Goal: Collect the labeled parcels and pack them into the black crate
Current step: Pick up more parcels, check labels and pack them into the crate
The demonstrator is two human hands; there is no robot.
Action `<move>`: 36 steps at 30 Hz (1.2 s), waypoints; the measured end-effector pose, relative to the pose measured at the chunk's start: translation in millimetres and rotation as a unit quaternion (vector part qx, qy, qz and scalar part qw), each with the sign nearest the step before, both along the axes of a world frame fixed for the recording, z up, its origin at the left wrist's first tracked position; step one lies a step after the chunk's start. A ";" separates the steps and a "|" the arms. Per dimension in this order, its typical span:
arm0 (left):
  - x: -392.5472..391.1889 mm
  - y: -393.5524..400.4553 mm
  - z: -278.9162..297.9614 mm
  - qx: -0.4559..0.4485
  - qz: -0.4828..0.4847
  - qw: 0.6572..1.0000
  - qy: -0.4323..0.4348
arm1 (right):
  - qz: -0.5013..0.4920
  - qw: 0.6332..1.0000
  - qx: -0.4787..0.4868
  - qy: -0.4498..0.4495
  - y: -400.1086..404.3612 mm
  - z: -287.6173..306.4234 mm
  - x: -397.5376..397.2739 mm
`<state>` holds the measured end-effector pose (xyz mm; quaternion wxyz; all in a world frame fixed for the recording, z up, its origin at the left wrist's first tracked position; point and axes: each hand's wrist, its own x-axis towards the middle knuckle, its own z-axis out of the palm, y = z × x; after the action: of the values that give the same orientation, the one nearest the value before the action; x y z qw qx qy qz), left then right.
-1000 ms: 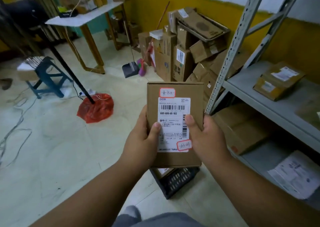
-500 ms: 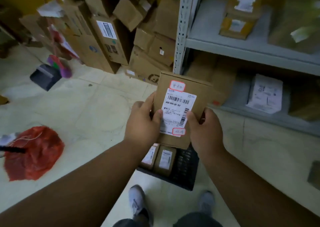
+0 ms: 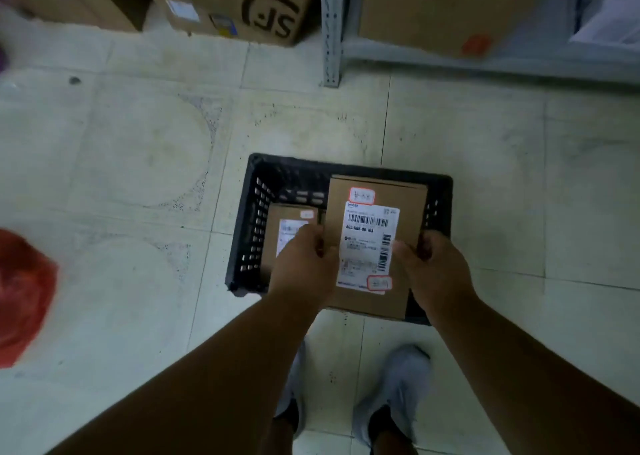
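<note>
Both hands, left [image 3: 304, 267] and right [image 3: 434, 271], pinch 1 parcel [image 3: 375, 243] over the crate [image 3: 252, 212]. Another box [image 3: 289, 232] already lies inside, so this drop remains; more likely follow.

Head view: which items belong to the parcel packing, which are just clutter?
Job:
- black slatted plastic crate
- brown labeled cardboard parcel, held by left hand and right hand
- smaller labeled parcel inside crate

Clutter:
- red plastic bag
- SF-printed carton
- grey metal shelf upright
</note>
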<state>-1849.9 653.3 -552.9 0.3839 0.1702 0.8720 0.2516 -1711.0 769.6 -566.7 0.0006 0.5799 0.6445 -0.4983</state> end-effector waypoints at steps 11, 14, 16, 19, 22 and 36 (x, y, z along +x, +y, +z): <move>-20.7 -0.2 -174.9 -0.060 -0.113 0.989 -0.070 | -0.024 0.999 -0.028 -0.024 10.7 -193.5 -14.0; -36.6 -0.5 -201.0 -0.139 -0.255 0.952 0.091 | 0.005 0.999 -0.020 -0.042 13.6 -222.9 -21.0; -45.9 -3.2 -216.7 -0.164 -0.305 0.925 0.158 | 0.030 0.997 -0.015 -0.072 12.3 -239.1 -26.5; -52.1 -8.8 -237.0 -0.198 -0.326 0.915 0.131 | 0.067 0.990 0.001 -0.123 8.3 -254.0 -35.1; -46.8 -14.2 -250.3 -0.211 -0.363 0.900 0.119 | 0.116 0.983 0.002 -0.144 5.8 -262.6 -41.5; -50.0 -12.5 -252.7 -0.235 -0.471 0.832 0.175 | 0.258 0.926 -0.017 -0.276 18.5 -282.2 -54.4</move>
<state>-1899.8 640.7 -805.6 0.3256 0.5057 0.7720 -0.2057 -1765.3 788.1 -848.9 0.3165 0.5081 0.7376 -0.3125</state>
